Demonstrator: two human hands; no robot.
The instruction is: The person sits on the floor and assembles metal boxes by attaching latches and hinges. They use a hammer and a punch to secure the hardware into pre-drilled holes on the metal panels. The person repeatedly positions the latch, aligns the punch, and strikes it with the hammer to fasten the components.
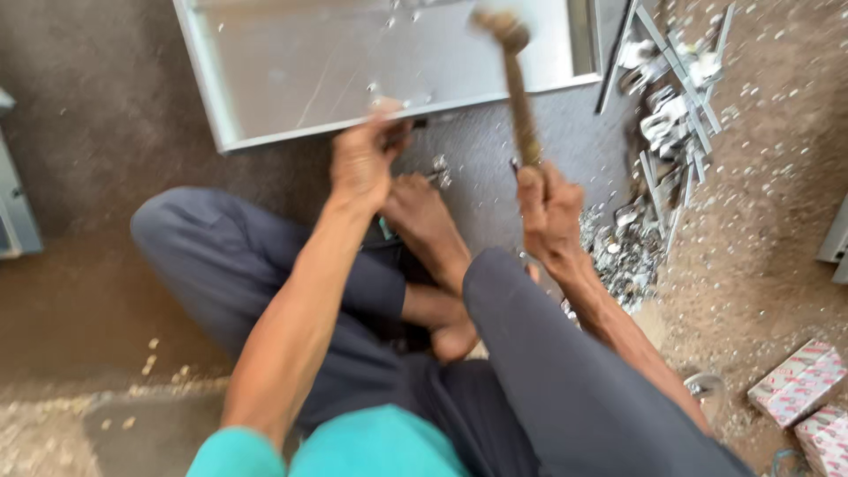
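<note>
A wooden-handled hammer with a blurred metal head (519,84) is held raised, nearly upright, above the grey floor; a shiny rectangular sheet-metal panel with folded edges (353,62) is laid flat, its near edge pressed down.

The hammer (517,84) at upper centre is smeared by motion, so its head has no clear shape. The metal tray (380,62) runs off the top edge. Whatever the left hand (364,163) pinches against the tray's rim is hidden under its fingers. The scrap pile (658,150) at upper right is too blurred to sort, and the boxes (808,397) are cut by the lower right corner
</note>
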